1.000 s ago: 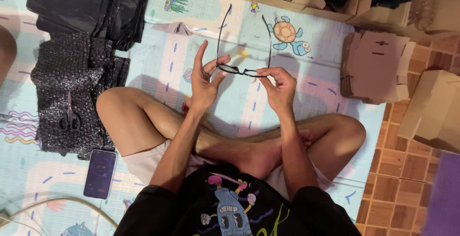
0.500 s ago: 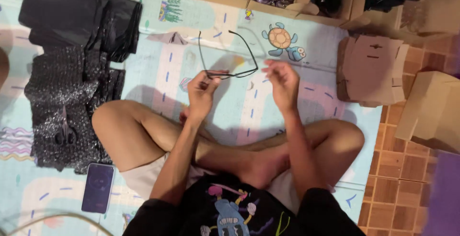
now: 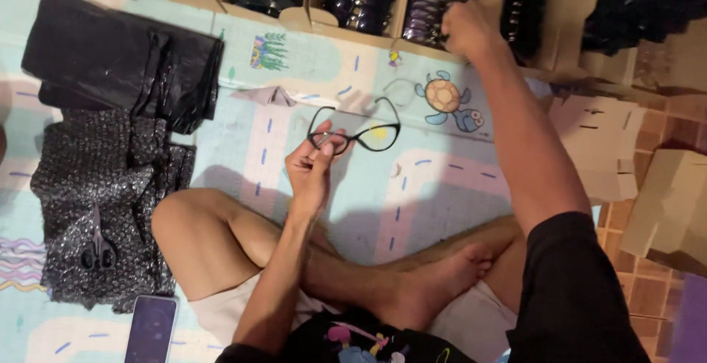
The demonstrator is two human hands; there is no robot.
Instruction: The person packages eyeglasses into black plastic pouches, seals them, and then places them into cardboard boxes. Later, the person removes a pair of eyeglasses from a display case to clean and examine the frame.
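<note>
At the far left, black scissors (image 3: 97,249) lie on a sheet of dark bubble wrap (image 3: 96,201), with a phone (image 3: 151,328) just below it and folded black plastic bags (image 3: 121,65) above. Near the middle, the left hand (image 3: 311,175) holds black-framed glasses (image 3: 355,131) over the play mat (image 3: 434,186), fingers (image 3: 324,149) pinched on the left rim. To the right, the right hand (image 3: 464,30) is curled nearly closed at the cardboard boxes (image 3: 346,2) of dark glasses; what it grips, I cannot tell. Flat cardboard pieces (image 3: 596,142) lie at the far right.
</note>
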